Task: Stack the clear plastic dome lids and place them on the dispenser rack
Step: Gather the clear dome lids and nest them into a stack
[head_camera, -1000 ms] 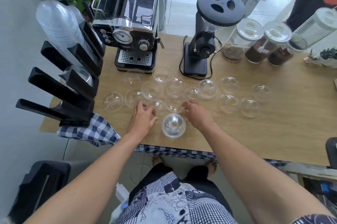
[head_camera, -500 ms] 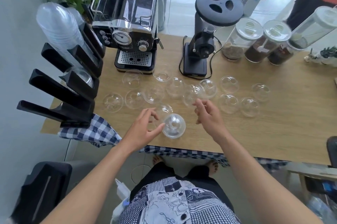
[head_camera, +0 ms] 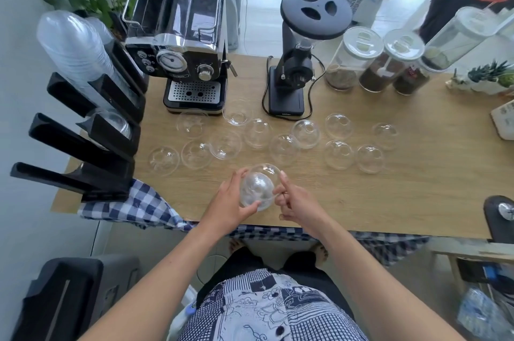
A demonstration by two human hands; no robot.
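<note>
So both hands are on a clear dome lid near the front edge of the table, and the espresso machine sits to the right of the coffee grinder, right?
Not quite. The head view shows the espresso machine to the left of the coffee grinder, not the right. The rest holds: the left hand and right hand are on a clear dome lid near the table front edge.

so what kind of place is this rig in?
Likely a small coffee or drinks counter: an espresso machine and grinder on a wooden table, jars of beans or grounds, and a black dispenser rack holding clear cups and lids.
</note>
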